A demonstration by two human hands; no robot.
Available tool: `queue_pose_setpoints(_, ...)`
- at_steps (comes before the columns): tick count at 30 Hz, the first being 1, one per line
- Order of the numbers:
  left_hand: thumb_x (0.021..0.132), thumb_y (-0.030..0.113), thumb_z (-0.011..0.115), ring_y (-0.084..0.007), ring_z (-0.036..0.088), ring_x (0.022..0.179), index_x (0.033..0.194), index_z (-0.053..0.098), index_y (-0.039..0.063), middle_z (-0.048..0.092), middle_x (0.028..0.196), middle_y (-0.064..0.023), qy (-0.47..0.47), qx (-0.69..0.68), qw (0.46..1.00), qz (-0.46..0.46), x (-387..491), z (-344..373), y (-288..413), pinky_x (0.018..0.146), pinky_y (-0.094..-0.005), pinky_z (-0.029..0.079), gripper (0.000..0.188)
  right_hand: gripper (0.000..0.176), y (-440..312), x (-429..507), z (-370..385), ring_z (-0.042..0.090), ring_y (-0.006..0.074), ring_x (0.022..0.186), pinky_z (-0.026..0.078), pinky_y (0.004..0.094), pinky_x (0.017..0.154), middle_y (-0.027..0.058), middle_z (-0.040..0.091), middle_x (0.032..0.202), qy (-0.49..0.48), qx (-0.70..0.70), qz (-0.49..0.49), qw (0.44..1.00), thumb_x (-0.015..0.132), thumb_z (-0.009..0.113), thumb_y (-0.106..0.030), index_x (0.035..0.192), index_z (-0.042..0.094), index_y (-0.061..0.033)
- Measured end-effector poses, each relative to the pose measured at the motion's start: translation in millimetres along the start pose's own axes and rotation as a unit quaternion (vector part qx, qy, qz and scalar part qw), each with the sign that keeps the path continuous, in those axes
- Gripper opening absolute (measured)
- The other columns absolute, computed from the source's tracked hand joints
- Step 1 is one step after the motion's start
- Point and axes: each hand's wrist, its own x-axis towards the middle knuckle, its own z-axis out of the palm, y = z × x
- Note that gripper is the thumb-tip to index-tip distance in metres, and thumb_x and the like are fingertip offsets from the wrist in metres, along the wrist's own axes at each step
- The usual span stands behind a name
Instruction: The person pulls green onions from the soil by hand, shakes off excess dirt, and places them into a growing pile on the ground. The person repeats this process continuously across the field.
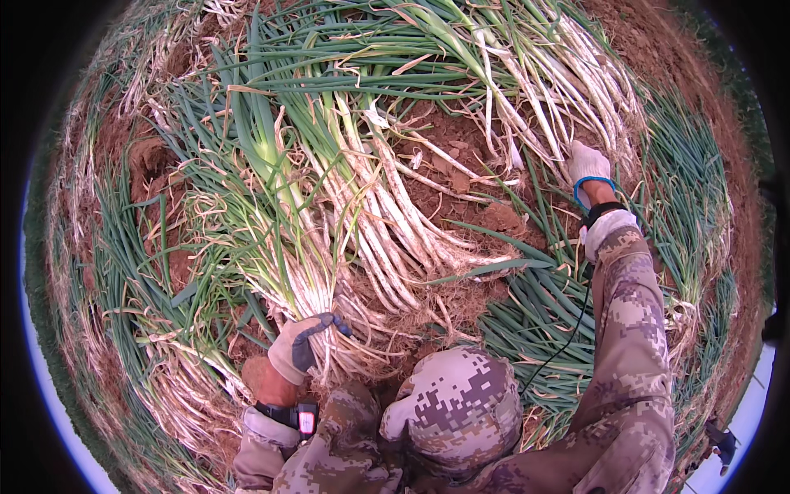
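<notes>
My left hand, in a pale work glove with dark-coated fingers, is closed around a bunch of long green onions just above their roots. The green leaves of this bunch fan away from me, up and to the left. At the upper right, my right hand, in a pale glove with a blue cuff, is at the root ends of another heap of green onions. Its fingers are turned down and partly hidden, so I cannot see whether they grip a stalk. Between the hands lies a pile of soil-covered onion stalks.
Reddish-brown soil shows between the heaps. Loose onions lie across it. More onion rows run along the left and right. A thin black cable hangs by my right arm. My camouflage-clad knee is close below.
</notes>
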Motion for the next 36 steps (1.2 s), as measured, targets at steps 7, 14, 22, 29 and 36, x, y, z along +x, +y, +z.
queue_pose_setpoints(7,0.11,0.019,0.056,-0.0274,0.07,0.112,0.119,0.072,-0.014,0.077,0.116,-0.0183,-0.028,0.023,0.999,0.012,-5,-3,2,0.107,-0.0383,0.05,0.038,0.046,23,-5,11,0.074,0.0469,0.102,0.058,0.0564,0.087,0.0309,0.075,0.102,0.126,0.174,0.146,0.966,0.106,0.059,-0.042,0.108,0.069,0.0021)
queue_pose_setpoints(14,0.105,0.018,0.06,-0.0334,0.071,0.111,0.12,0.07,-0.012,0.076,0.114,-0.0211,-0.025,-0.031,0.999,-0.002,3,-8,-12,0.108,-0.0433,0.052,0.035,0.025,-13,-67,-69,0.056,0.013,0.068,0.053,0.0363,0.067,-0.0026,0.056,0.078,-0.145,0.82,-0.082,0.547,0.115,0.057,-0.029,0.114,0.063,-0.0046)
queue_pose_setpoints(22,0.108,0.02,0.06,-0.0314,0.072,0.112,0.121,0.07,-0.014,0.076,0.117,-0.0212,-0.028,-0.064,0.998,0.001,-7,-9,-13,0.108,-0.0429,0.052,0.038,0.03,-66,-53,4,0.072,0.0476,0.106,0.057,0.0578,0.089,0.0256,0.075,0.112,0.109,0.178,-0.056,0.976,0.103,0.066,-0.033,0.125,0.068,-0.0119)
queue_pose_setpoints(29,0.11,0.023,0.058,-0.0277,0.074,0.106,0.114,0.076,-0.012,0.08,0.108,-0.0182,-0.022,0.098,0.994,0.052,-24,-8,-5,0.104,-0.0386,0.053,0.039,0.045,-95,-53,-24,0.074,0.0511,0.103,0.059,0.0588,0.088,0.0287,0.077,0.107,0.067,0.118,0.076,0.988,0.095,0.08,-0.038,0.119,0.063,-0.0039)
queue_pose_setpoints(36,0.111,0.019,0.058,-0.0247,0.075,0.104,0.114,0.077,-0.01,0.081,0.106,-0.0157,-0.015,0.091,0.994,0.053,-14,2,-1,0.1,-0.0371,0.055,0.035,0.035,-115,-37,-13,0.074,0.0492,0.093,0.058,0.059,0.079,0.0281,0.074,0.092,0.096,0.123,-0.172,0.973,0.097,0.075,-0.035,0.117,0.061,-0.009)
